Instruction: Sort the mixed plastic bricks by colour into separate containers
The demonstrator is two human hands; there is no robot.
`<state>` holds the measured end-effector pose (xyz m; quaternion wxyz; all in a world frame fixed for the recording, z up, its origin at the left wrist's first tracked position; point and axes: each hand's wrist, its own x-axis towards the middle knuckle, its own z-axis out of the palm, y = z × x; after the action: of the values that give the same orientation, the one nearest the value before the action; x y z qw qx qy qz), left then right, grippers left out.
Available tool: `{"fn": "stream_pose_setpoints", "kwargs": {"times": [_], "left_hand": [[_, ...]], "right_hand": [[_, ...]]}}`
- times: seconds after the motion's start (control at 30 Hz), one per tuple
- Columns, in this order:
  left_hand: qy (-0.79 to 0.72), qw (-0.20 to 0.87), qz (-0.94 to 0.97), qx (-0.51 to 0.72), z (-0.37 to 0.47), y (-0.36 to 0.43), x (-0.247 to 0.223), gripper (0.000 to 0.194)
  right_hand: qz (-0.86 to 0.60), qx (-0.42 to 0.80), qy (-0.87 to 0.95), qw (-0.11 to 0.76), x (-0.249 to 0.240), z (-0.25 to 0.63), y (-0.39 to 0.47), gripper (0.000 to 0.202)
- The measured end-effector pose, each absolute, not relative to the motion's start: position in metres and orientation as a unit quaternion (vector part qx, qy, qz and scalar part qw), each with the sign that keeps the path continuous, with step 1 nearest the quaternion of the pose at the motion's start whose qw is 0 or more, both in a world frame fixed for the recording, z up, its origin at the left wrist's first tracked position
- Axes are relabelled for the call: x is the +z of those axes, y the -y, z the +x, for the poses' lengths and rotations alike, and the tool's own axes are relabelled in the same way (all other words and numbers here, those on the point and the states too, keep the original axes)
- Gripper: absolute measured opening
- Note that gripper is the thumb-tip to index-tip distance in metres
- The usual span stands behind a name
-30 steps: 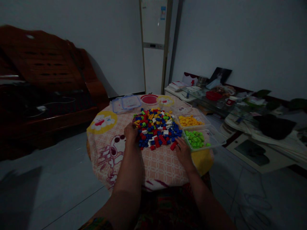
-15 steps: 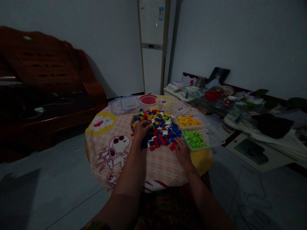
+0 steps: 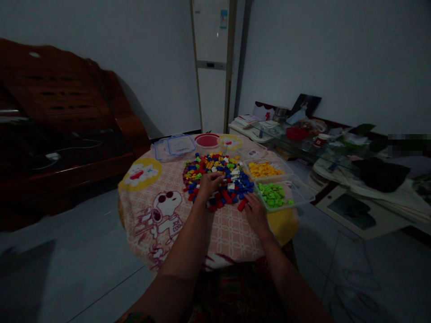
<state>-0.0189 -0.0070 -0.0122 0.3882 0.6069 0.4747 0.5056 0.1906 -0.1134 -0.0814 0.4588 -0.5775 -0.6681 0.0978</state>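
A heap of small toy building bricks (image 3: 228,197) in red, blue, white, yellow and green lies spread over the cloth. My left hand (image 3: 209,185) hangs over the middle of the heap, fingers pinched together; whatever is between the tips is too small and dark to make out. At the heap's right front edge, my right hand (image 3: 256,214) rests on the cloth with fingers apart, beside a red brick (image 3: 241,205). Just right of that hand stands a clear box of green bricks (image 3: 272,195). Behind it is another clear box with yellow bricks (image 3: 264,169).
A patterned cloth (image 3: 222,235) covers the round table. Blue-edged clear lids (image 3: 182,144) and a red round lid (image 3: 207,141) lie at its far side. A wooden bench (image 3: 67,103) stands left; a cluttered glass shelf (image 3: 286,134) runs along the right wall.
My left hand has moved right across the heap, from its left part toward the middle. My right hand has stayed beside the red brick. The view has shifted slightly.
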Motion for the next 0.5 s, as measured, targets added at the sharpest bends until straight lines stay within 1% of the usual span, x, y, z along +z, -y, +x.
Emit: {"fn": "stream_pose_setpoints", "kwargs": {"times": [0.1,0.2,0.27,0.33,0.4,0.5], "left_hand": [[-0.414,0.466,0.618,0.479,0.009,0.016,-0.014,0.032],[-0.309,0.532,0.650,0.447,0.041,0.027,-0.016,0.039],[-0.248,0.536,0.680,0.433,0.059,0.032,-0.018,0.041],[-0.213,0.519,0.705,0.434,0.070,0.034,-0.020,0.042],[-0.207,0.504,0.712,0.444,0.073,0.032,-0.021,0.042],[-0.242,0.491,0.699,0.461,0.062,0.028,-0.021,0.042]], "right_hand": [[-0.573,0.094,0.673,0.458,-0.082,0.191,0.113,0.043],[-0.570,0.096,0.677,0.456,-0.081,0.191,0.113,0.043],[-0.563,0.099,0.681,0.457,-0.080,0.191,0.112,0.047],[-0.555,0.100,0.688,0.458,-0.079,0.191,0.112,0.050],[-0.552,0.100,0.692,0.454,-0.078,0.191,0.112,0.050],[-0.567,0.092,0.686,0.447,-0.078,0.191,0.112,0.045]]}}
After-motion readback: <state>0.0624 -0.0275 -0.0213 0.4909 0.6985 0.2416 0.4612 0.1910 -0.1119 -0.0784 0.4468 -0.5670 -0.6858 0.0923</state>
